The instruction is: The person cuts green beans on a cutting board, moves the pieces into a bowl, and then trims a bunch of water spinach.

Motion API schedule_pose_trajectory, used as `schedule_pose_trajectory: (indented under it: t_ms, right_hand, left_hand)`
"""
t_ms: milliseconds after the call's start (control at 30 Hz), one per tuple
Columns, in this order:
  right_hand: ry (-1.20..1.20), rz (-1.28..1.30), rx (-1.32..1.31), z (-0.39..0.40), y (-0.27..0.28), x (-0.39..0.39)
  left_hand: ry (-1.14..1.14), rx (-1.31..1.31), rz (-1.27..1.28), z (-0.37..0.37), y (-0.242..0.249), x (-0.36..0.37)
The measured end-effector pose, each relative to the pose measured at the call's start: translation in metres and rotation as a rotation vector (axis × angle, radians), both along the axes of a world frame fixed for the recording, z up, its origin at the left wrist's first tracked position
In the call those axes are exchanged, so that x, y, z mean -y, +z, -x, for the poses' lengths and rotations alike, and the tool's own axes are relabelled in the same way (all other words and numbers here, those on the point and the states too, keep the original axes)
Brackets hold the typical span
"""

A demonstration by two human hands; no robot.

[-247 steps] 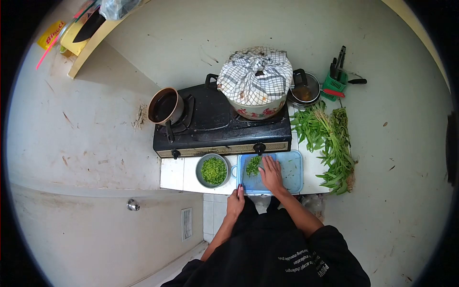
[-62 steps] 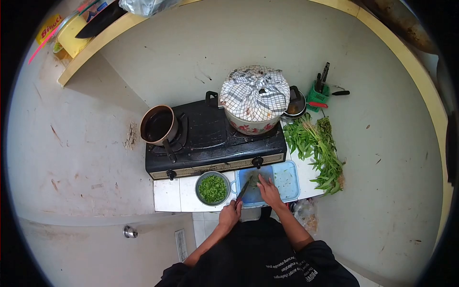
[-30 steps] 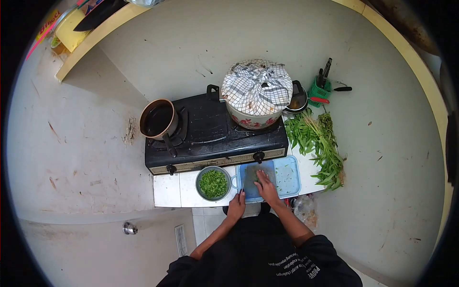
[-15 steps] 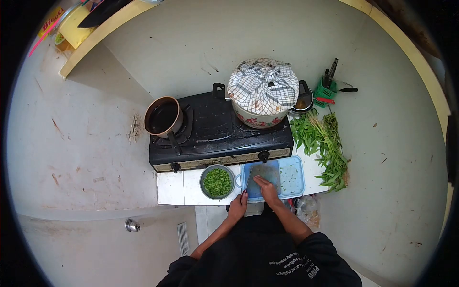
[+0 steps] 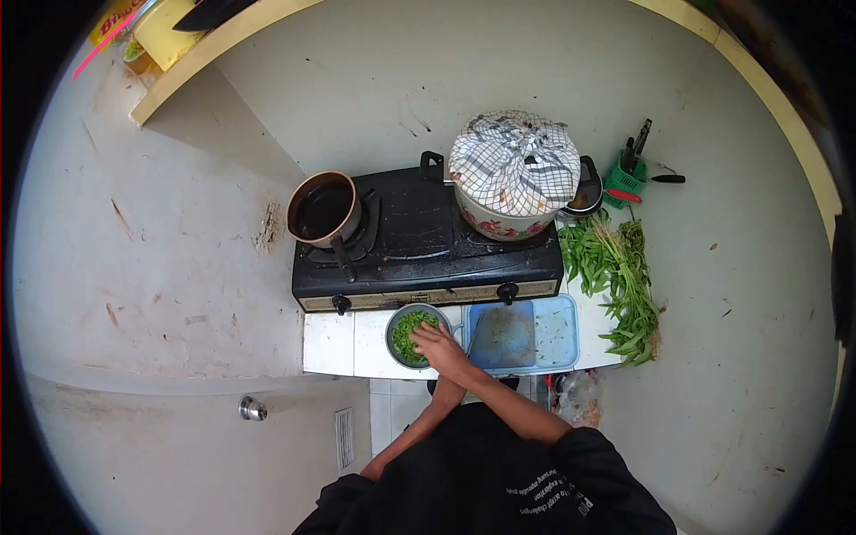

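Observation:
My right hand [image 5: 439, 348] reaches across to the left, its fingers spread over the chopped greens [image 5: 408, 337] in a round grey bowl [image 5: 390, 343]. The bowl stands on the white counter in front of the stove. Beneath my right wrist, my left hand [image 5: 453, 392] is mostly hidden. From it a knife [image 5: 474, 335] points up along the left side of the blue tray [image 5: 573, 334]. Inside the tray lies a wet-looking cutting surface [image 5: 506, 336] with small green bits around it.
Behind the counter a black two-burner stove [image 5: 415, 227] carries a brown saucepan [image 5: 346, 218] and a large floral pot [image 5: 508, 223] under a checked cloth [image 5: 517, 165]. Leafy green stems [image 5: 624, 290] lie at the right, below a green utensil basket [image 5: 624, 178]. A plastic bag [image 5: 580, 397] sits below the counter.
My right hand has left the cutting surface and crossed leftward over my left wrist to the bowl of greens. The whole view has shifted slightly.

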State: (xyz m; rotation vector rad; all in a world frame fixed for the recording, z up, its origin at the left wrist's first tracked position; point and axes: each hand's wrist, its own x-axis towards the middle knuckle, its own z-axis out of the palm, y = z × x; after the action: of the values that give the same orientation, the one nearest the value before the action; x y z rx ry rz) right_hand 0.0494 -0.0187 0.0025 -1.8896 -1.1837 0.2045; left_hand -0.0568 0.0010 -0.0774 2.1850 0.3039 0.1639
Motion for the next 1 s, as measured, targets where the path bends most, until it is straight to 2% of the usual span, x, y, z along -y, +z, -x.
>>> schedule_pose_trajectory:
  t_ms: [67, 167, 267, 300, 400, 533, 600, 733, 767, 867, 1000]
  right_hand:
    - [0.053, 0.135, 0.055, 0.004, -0.015, -0.011]
    - [0.055, 0.194, -0.224, 0.002, -0.005, -0.010]
    - [-0.020, 0.026, -0.051, 0.004, -0.021, -0.008]
    - [0.020, 0.067, -0.094, 0.000, -0.020, -0.006]
    - [0.071, 0.009, -0.254, -0.006, -0.015, -0.002]
    - [0.019, -0.037, -0.383, -0.011, 0.011, 0.006]
    - [-0.059, -0.126, -0.394, -0.016, 0.015, 0.015]
    - [-0.198, -0.216, -0.408, -0.044, 0.022, 0.056]
    - [-0.274, -0.145, -0.325, -0.053, 0.024, 0.072]
    - [-0.461, -0.182, -0.388, -0.075, 0.027, 0.123]
    - [-0.678, -0.236, -0.199, -0.120, 0.001, 0.197]
  left_hand:
    - [0.012, -0.051, 0.054, 0.002, 0.020, 0.000]
    - [-0.004, -0.088, 0.047, 0.002, 0.024, -0.004]
    - [0.003, -0.251, 0.105, 0.004, 0.026, -0.011]
    - [0.011, -0.330, 0.138, 0.004, 0.023, -0.013]
    - [0.099, -0.289, 0.125, 0.003, 0.017, -0.010]
    - [0.005, -0.265, 0.096, -0.003, 0.026, -0.011]
    - [-0.035, -0.314, 0.044, -0.012, 0.032, -0.010]
    - [-0.057, -0.243, -0.025, -0.026, 0.053, -0.003]
    - [-0.076, -0.252, -0.067, -0.029, 0.053, -0.002]
    - [-0.126, -0.242, -0.146, -0.038, 0.057, 0.001]
    - [-0.155, -0.206, -0.229, -0.054, 0.060, 0.005]
